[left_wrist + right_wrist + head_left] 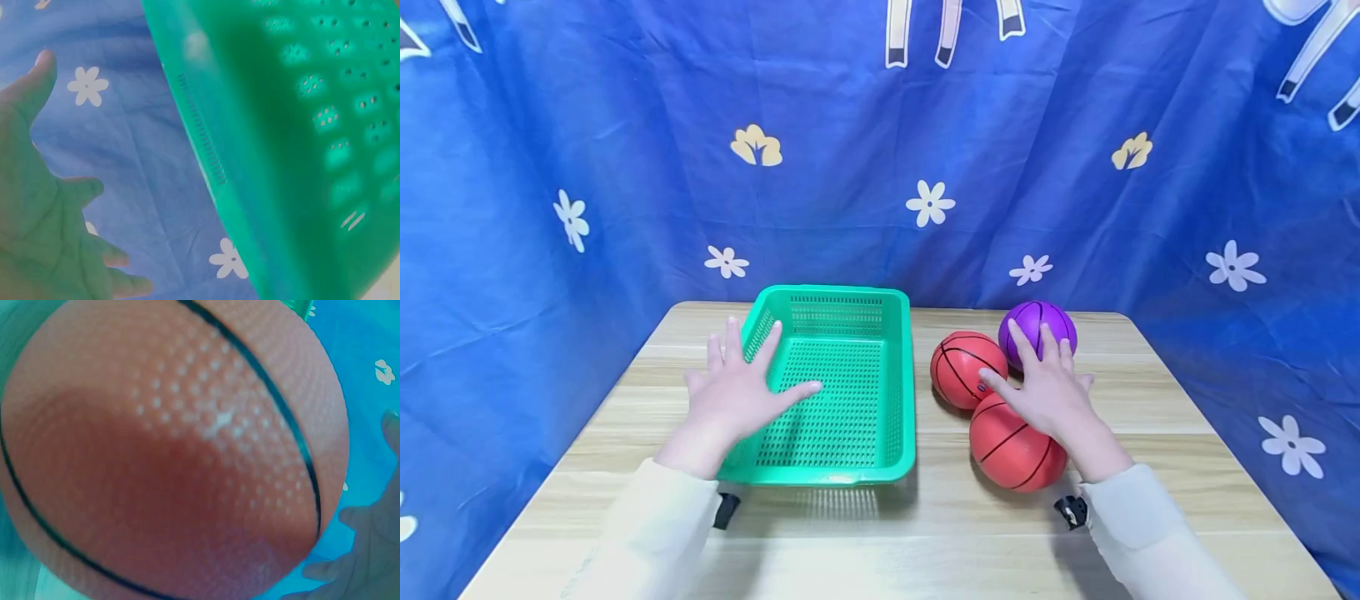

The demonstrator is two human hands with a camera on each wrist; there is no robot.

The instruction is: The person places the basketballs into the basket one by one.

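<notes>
A green plastic basket (898, 375) with perforated walls and floor stands left of the middle of the table. My left hand (733, 400) hovers over its left side with fingers spread, holding nothing; the left wrist view shows the palm beside the basket wall (225, 187). To the right sit two red toy basketballs, the farther ball (966, 367) and the nearer ball (1015, 450), plus a purple ball (1033, 321) behind them. My right hand (1048, 396) spreads its fingers above these balls, partly covering the purple one. A red ball (175, 456) fills most of the right wrist view.
A light wood-grain table (940, 542) carries everything. Blue cloth (850, 192) printed with white flowers hangs behind the table and along both sides. Black straps (726, 510) show at the cuffs of both white sleeves.
</notes>
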